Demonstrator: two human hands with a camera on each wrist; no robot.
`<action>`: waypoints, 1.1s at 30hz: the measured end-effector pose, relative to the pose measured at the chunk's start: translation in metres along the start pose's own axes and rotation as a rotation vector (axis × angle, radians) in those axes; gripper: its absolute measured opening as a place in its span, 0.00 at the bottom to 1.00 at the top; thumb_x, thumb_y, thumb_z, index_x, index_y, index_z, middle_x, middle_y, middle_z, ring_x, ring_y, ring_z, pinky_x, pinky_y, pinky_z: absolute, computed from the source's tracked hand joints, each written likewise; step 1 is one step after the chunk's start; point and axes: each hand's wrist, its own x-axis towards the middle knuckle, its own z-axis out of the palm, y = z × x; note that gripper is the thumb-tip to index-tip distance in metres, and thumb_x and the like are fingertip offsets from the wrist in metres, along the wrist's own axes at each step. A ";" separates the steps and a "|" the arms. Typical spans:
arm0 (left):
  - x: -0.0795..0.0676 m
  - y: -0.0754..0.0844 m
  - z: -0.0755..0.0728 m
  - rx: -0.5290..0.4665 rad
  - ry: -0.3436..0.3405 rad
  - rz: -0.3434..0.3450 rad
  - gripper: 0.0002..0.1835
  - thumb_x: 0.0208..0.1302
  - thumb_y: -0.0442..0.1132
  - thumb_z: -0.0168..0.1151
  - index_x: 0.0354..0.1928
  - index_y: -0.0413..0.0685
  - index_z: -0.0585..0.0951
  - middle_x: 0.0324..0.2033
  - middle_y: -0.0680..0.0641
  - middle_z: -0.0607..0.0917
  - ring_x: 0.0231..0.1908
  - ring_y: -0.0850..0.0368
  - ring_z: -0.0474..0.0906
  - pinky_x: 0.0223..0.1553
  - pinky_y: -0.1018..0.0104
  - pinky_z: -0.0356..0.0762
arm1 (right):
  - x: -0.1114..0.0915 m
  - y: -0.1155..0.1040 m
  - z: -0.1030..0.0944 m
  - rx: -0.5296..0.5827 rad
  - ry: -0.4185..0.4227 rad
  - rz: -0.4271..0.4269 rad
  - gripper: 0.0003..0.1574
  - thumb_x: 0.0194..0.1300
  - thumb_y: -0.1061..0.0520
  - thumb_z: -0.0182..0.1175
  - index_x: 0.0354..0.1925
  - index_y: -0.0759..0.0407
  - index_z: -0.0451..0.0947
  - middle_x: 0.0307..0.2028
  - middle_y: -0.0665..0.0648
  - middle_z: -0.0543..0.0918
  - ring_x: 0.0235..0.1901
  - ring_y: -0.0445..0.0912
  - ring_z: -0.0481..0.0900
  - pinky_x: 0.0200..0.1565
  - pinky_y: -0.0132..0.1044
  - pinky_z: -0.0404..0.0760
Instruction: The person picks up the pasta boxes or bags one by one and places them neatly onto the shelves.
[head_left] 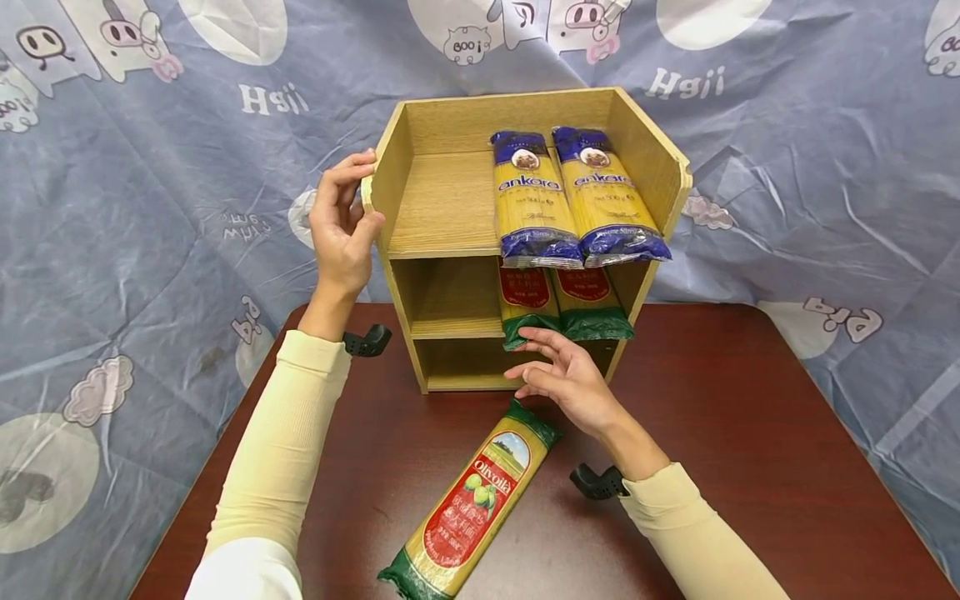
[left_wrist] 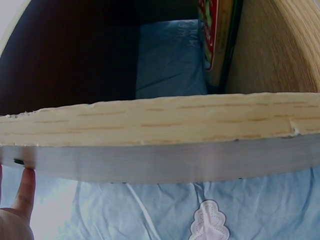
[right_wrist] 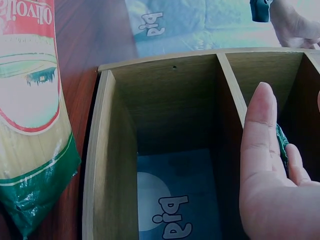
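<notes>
A small wooden shelf (head_left: 450, 254) stands on the table. My left hand (head_left: 343, 225) holds its left side panel, the thumb at the front edge; in the left wrist view a finger (left_wrist: 25, 192) touches the panel's outer face. My right hand (head_left: 566, 379), fingers loosely extended, is in front of the middle level, fingertips close to the green end of a red-labelled spaghetti pack (head_left: 525, 300). A second such pack (head_left: 588, 300) lies beside it. Another green-ended spaghetti pack (head_left: 476, 500) lies slanted on the table below my right hand.
Two blue-and-yellow spaghetti packs (head_left: 536, 200) lie side by side on the right of the top level, their ends overhanging the front. A dark red table (head_left: 720, 433) bears the shelf. Patterned blue cloth (head_left: 817, 167) hangs behind and at the sides.
</notes>
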 end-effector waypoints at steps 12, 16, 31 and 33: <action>0.001 0.003 0.001 -0.003 0.004 -0.008 0.26 0.50 0.35 0.67 0.52 0.28 0.77 0.57 0.31 0.76 0.65 0.37 0.71 0.58 0.55 0.79 | -0.009 0.002 0.004 -0.019 0.020 0.025 0.42 0.69 0.70 0.56 0.77 0.62 0.55 0.69 0.70 0.63 0.48 0.54 0.85 0.44 0.46 0.87; 0.001 0.004 0.000 -0.004 0.001 -0.021 0.25 0.49 0.33 0.63 0.52 0.28 0.77 0.57 0.31 0.76 0.65 0.37 0.71 0.57 0.56 0.80 | -0.022 0.007 0.006 -0.080 0.035 0.003 0.41 0.70 0.70 0.56 0.77 0.61 0.57 0.68 0.70 0.66 0.48 0.55 0.86 0.43 0.49 0.88; 0.001 0.002 0.000 -0.008 0.015 -0.017 0.27 0.48 0.35 0.66 0.52 0.28 0.77 0.57 0.33 0.77 0.64 0.37 0.72 0.56 0.56 0.81 | -0.071 0.016 0.029 -0.110 0.182 0.171 0.38 0.69 0.64 0.60 0.71 0.75 0.56 0.61 0.76 0.72 0.47 0.50 0.85 0.49 0.54 0.85; 0.001 0.002 0.001 -0.012 0.018 -0.020 0.27 0.47 0.34 0.65 0.51 0.28 0.77 0.57 0.33 0.77 0.64 0.37 0.72 0.56 0.56 0.81 | -0.076 0.017 0.033 -0.098 0.208 0.200 0.39 0.68 0.63 0.61 0.70 0.74 0.57 0.60 0.74 0.73 0.47 0.51 0.85 0.48 0.53 0.86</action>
